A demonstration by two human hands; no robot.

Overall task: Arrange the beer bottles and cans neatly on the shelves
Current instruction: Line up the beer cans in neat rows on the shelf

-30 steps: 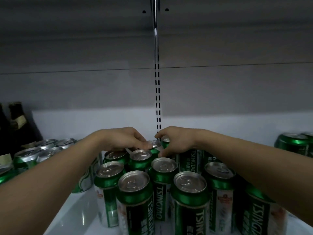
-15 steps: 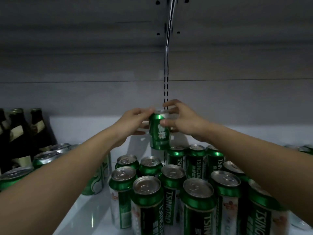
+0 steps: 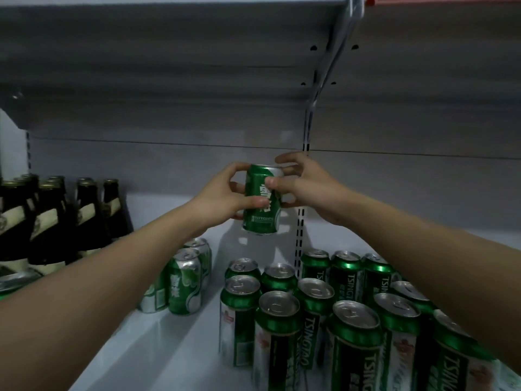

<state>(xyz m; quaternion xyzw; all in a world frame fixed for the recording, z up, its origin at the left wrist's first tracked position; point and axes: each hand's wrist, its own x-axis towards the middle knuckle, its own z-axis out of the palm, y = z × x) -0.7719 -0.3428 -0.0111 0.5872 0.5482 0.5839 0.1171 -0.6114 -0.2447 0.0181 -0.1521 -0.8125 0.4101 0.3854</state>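
I hold one green beer can [image 3: 260, 218] upright in the air above the white shelf [image 3: 158, 334], near the back wall. My left hand [image 3: 222, 196] grips its left side and my right hand [image 3: 301, 184] grips its upper right, thumb across the front. Below it stands a cluster of several green Tsingtao cans [image 3: 318, 314]. A short row of green-and-silver cans [image 3: 184, 280] stands to the left, partly hidden by my left forearm.
Several dark beer bottles [image 3: 50, 221] with pale labels stand at the far left of the shelf. The underside of the upper shelf [image 3: 197, 66] hangs close overhead. A slotted metal upright [image 3: 300, 238] runs down the back wall behind the held can.
Both hands took one can from the back of the cluster and lifted it off the shelf. It now hangs higher, and the view has tilted up and left.
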